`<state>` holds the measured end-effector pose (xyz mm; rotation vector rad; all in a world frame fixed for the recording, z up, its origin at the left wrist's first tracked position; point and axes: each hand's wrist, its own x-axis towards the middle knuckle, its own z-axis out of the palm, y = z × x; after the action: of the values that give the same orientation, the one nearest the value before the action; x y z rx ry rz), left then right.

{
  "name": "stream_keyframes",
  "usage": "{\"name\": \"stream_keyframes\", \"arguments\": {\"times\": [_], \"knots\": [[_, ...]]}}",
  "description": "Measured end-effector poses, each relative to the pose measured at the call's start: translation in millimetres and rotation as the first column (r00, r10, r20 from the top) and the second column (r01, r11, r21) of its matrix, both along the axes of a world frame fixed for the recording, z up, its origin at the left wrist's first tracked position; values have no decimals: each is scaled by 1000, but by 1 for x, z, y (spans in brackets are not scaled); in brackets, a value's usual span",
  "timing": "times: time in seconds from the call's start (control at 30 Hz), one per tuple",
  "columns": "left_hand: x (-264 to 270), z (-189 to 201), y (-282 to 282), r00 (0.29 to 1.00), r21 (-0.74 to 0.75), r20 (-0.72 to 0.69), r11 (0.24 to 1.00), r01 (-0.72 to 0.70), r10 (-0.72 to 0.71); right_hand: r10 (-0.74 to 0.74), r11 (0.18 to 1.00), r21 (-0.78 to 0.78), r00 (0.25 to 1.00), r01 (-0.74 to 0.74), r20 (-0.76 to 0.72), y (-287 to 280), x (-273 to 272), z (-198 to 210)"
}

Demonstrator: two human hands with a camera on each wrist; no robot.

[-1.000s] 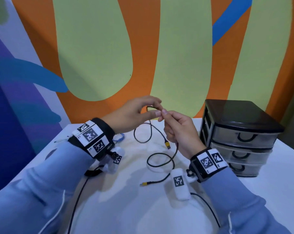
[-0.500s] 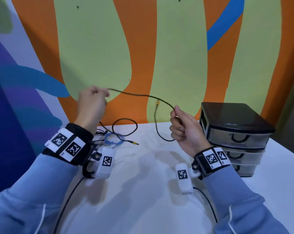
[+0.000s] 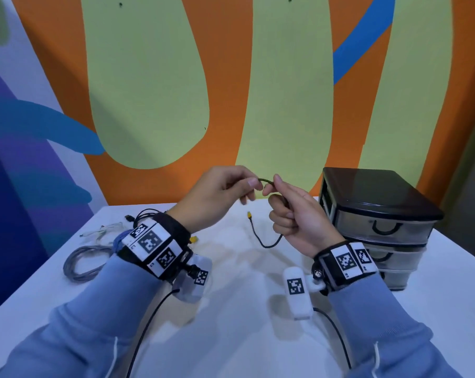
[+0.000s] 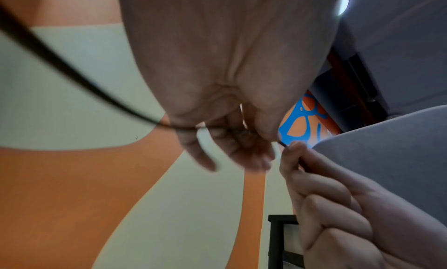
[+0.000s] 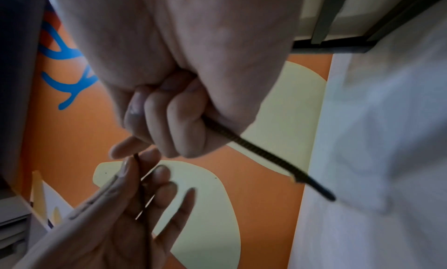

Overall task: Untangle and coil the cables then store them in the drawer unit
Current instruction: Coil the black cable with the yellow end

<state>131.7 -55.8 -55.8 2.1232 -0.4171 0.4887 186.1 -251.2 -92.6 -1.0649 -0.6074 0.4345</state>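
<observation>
A thin black braided cable (image 3: 265, 180) with yellow plugs arches between my two hands above the white table (image 3: 230, 336). My left hand (image 3: 230, 184) pinches it between thumb and forefinger. My right hand (image 3: 288, 211) holds it in a curled fist, close beside the left. A free end with a yellow plug (image 3: 249, 214) hangs in a loop (image 3: 266, 242) below my right hand. The right wrist view shows the braided cable (image 5: 254, 149) leaving the fist. In the left wrist view the cable (image 4: 72, 68) runs off to the left. The black drawer unit (image 3: 378, 211) stands at the right, drawers closed.
A grey coiled cable (image 3: 81, 263), a white cable (image 3: 102, 230), a blue cable (image 3: 119, 241) and a black tangle (image 3: 141, 215) lie at the table's back left. A painted wall rises right behind the table.
My left hand has swung back from the far left to meet my right hand. The long stretched span of cable between them has shortened to a small arch.
</observation>
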Motion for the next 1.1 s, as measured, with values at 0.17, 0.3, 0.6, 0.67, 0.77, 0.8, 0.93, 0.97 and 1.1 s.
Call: {"name": "stream_keyframes", "arguments": {"times": [0.17,0.3,0.6,0.67,0.77,0.8,0.93,0.97,1.1], "knots": [[19,-15,11,940,-314,140,914,-257,312,21,999,32,1000,-20,-12,0,3,-2],[28,-35,13,919,-142,43,913,-383,393,15,999,52,1000,-14,-22,3,7,-5],[4,-49,-25,937,397,-276,913,-91,213,-134,986,93,991,136,-27,3,18,-12],[-5,-48,-32,944,445,-284,895,-27,169,-183,979,94,983,183,-7,6,16,-13],[-15,-44,-37,954,469,-270,883,14,128,-199,976,101,980,195,27,10,11,-14],[-18,-42,-39,958,473,-268,880,34,107,-206,975,90,977,201,56,12,11,-15],[-31,-28,-41,980,461,-201,884,81,15,-249,958,-87,942,274,224,17,8,-20],[-33,-24,-40,987,430,-163,900,77,-6,-240,952,-126,938,277,248,18,6,-20],[-31,-14,-21,999,150,-2,988,46,-47,-192,962,-137,938,238,287,15,3,-15]]}}
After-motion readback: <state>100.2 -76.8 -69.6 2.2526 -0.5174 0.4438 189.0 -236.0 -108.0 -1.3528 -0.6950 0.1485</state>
